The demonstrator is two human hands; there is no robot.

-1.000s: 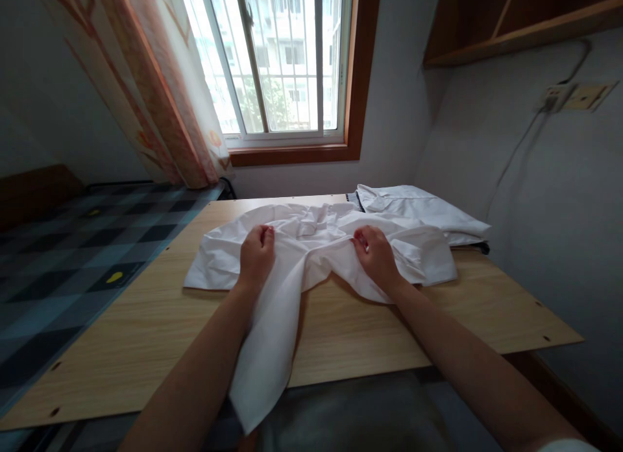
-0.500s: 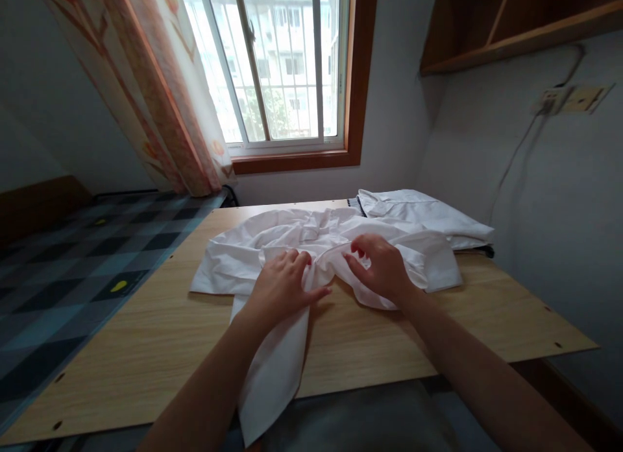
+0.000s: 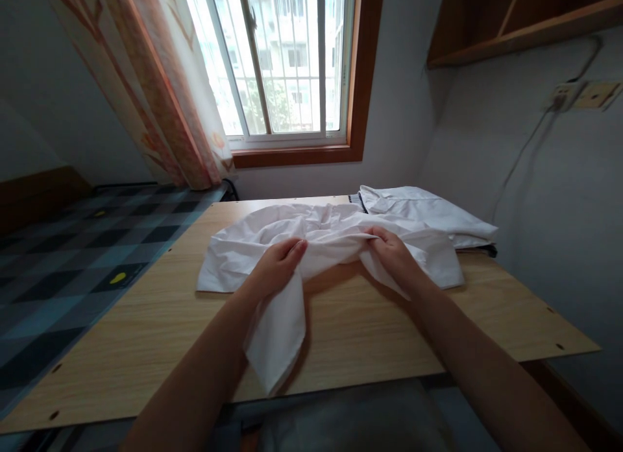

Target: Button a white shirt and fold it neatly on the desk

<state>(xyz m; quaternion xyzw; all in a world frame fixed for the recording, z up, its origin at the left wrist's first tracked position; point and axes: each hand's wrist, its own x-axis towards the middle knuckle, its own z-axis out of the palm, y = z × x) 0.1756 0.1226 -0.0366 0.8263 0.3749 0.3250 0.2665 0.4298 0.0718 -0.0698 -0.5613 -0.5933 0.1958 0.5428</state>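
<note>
Since half a second ago, the left hand (image 3: 277, 267) has gone from spread fingers to a pinch, the right hand (image 3: 392, 254) has closed too, and the hem of the white garment (image 3: 248, 244) now stretches between them; its loose tail has drawn up to about the board's near edge.

Largest first: the board (image 3: 370, 335) probably serves as a firm, flat surface, its left side overlapping the checked bed (image 3: 92, 251). The garment lies across the board's middle, likely for easy reach by both hands, its bulk gathered on the far side. The folded pile (image 3: 423, 209), also white, sits at the far right, perhaps to stay out of the way. Each hand grips the near edge between thumb and fingers, set apart seemingly to hold the cloth taut; the tail hangs below the left one.

Counted: one board, one bed, one garment in hand, one pile (how many pieces, I cannot tell), two hands, two wall sockets (image 3: 596, 95).
</note>
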